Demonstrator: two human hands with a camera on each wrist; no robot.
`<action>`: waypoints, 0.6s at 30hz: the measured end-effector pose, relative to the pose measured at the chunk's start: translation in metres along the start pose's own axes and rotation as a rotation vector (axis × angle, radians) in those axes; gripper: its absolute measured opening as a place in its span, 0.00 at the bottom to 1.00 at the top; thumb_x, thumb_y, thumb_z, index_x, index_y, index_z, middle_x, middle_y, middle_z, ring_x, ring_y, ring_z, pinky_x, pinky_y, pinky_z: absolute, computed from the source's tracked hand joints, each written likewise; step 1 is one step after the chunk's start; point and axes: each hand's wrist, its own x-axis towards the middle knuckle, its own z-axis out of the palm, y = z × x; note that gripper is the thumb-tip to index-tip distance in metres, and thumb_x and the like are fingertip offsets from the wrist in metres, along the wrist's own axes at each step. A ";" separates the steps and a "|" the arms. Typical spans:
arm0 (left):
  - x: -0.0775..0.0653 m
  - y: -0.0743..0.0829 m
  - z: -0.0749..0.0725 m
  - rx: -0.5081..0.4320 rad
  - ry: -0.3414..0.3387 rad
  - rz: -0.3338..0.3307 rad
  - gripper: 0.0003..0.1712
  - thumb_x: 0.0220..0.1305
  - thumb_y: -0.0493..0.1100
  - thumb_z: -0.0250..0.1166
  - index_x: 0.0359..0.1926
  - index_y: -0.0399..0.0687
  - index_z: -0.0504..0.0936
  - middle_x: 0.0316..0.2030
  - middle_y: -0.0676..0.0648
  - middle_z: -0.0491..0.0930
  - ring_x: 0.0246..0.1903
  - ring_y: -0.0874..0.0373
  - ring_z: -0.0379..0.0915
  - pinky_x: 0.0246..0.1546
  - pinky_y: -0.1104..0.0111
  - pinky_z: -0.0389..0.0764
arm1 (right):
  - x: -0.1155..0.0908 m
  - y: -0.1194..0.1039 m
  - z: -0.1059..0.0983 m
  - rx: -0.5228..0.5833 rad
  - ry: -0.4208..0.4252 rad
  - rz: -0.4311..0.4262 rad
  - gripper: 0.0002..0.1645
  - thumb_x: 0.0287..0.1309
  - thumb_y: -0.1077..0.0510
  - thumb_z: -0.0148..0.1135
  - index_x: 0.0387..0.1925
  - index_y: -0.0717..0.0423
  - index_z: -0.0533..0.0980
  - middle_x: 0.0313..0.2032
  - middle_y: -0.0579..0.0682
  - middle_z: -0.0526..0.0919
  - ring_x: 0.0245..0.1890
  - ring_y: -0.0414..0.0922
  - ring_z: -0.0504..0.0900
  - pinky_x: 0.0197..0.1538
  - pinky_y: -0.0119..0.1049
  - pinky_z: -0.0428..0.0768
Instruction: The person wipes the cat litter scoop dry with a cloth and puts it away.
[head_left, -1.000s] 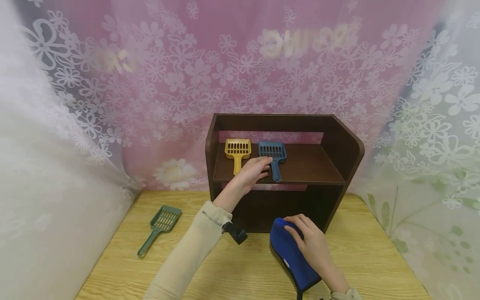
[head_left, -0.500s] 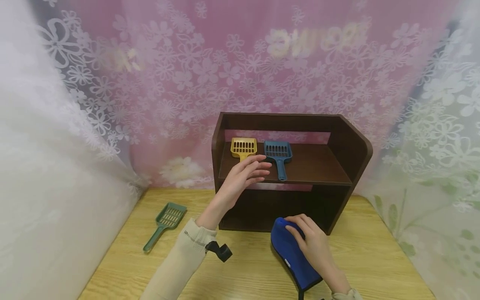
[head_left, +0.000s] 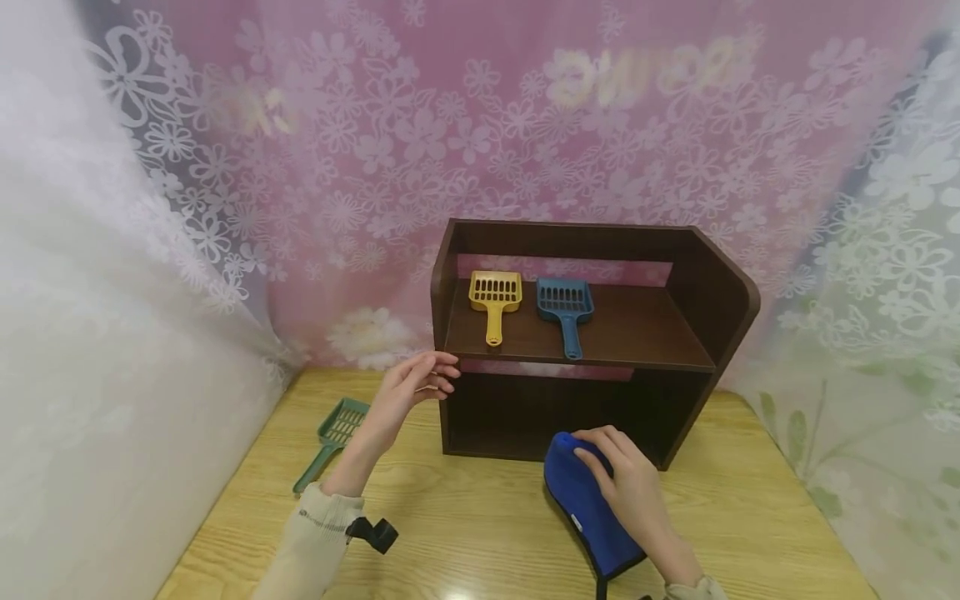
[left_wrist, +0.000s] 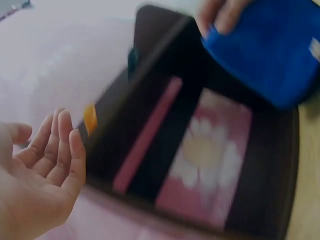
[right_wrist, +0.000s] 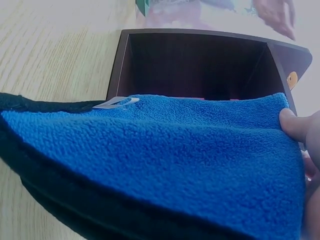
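In the head view my right hand [head_left: 633, 492] pinches the top of a folded blue cloth [head_left: 588, 521] with dark edging and a small white label. The right wrist view shows its fuzzy pile [right_wrist: 175, 165] and the thumb at its corner. My left hand [head_left: 397, 396] is in the air by the left front edge of the dark brown shelf [head_left: 637, 329], fingers loosely extended, holding nothing. On the upper board lie a yellow litter scoop [head_left: 494, 312] and a blue litter scoop [head_left: 570, 329], handles toward me. A green litter scoop [head_left: 318, 462] on the table is partly hidden behind the left forearm.
The shelf stands at the back of the wooden table [head_left: 465, 533], its lower compartment [head_left: 540, 412] right behind the cloth. A pink flowered curtain [head_left: 360, 208] hangs behind, and pale sheets [head_left: 97, 333] enclose both sides.
My left hand has drawn back from beside the blue scoop, down and left past the shelf's front edge. The right hand still holds the cloth in place. The head view has shifted slightly.
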 end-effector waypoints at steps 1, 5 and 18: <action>-0.004 -0.004 -0.008 0.009 0.028 -0.008 0.29 0.81 0.54 0.49 0.61 0.32 0.75 0.46 0.47 0.83 0.41 0.56 0.80 0.48 0.62 0.83 | 0.000 0.000 0.000 -0.002 0.008 -0.006 0.21 0.53 0.67 0.75 0.47 0.45 0.83 0.41 0.38 0.82 0.41 0.38 0.82 0.46 0.24 0.78; -0.019 -0.018 -0.038 0.070 0.157 -0.034 0.28 0.81 0.53 0.49 0.60 0.31 0.75 0.48 0.40 0.82 0.41 0.56 0.81 0.45 0.65 0.83 | 0.000 0.000 -0.001 -0.002 0.012 -0.009 0.21 0.53 0.67 0.75 0.47 0.46 0.83 0.42 0.38 0.83 0.41 0.39 0.82 0.47 0.21 0.76; -0.069 -0.060 -0.136 0.467 0.384 -0.333 0.27 0.84 0.48 0.42 0.68 0.30 0.67 0.66 0.30 0.70 0.64 0.41 0.68 0.64 0.51 0.71 | 0.000 0.002 0.004 0.003 -0.029 0.004 0.18 0.56 0.65 0.73 0.47 0.47 0.83 0.42 0.40 0.82 0.42 0.39 0.82 0.46 0.25 0.78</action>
